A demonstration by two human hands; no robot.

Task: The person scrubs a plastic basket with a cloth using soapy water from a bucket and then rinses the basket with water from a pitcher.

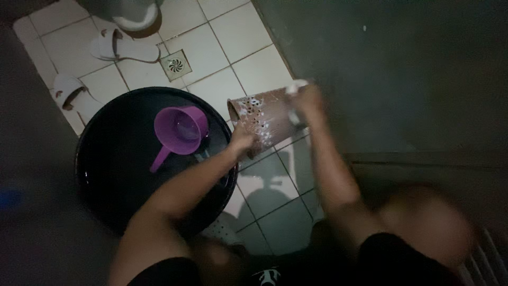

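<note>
A dim bathroom floor of pale square tiles [222, 47] fills the upper middle of the frame, with a dark wall to the right and shadow along the left edge. A small square metal floor drain [175, 64] sits in the tiles near the top centre. Two white slip-on sandals lie at the upper left: one [123, 47] just left of the drain, the other [73, 96] lower and farther left, close to the rim of a large round black basin [111, 175]. The basin takes up the centre left of the frame, and a purple plastic dipper with a straight handle [179, 130] rests in it, handle pointing toward the lower left.

Just right of the basin, a brown perforated cylindrical plastic container [262, 119] is held tilted on its side above the tiles, its open mouth facing left and its wall flecked with white suds. The left hand [241, 143] grips the container at its lower left rim, fingers closed around the edge. The right hand [307, 103] is at the container's right end, curled around a small pale object [295, 87] pressed against it; motion blur hides what that object is. Both forearms reach up from the bottom of the frame, and the person's shadow falls on the tiles below the container.
</note>
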